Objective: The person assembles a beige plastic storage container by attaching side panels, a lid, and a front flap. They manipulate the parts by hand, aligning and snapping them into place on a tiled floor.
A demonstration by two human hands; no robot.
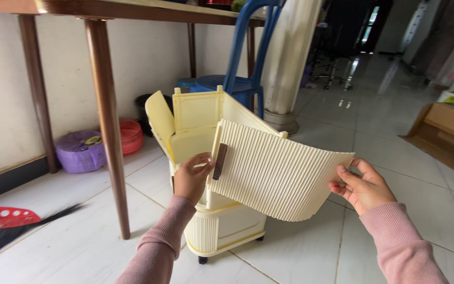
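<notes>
Both hands (190,176) (361,186) pinch ribbed panel (277,176) | panel hides cabinet (222,226) front

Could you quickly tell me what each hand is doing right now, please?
Left hand: gripping the ribbed panel by its left edge.
Right hand: pinching its right edge.

Cream ribbed panel (277,171), brown handle, held tilted; over cream cabinet (222,226).

Your single head camera looks down and forward, close over the cream cabinet (222,221); the tiled hallway stretches beyond it.
</notes>
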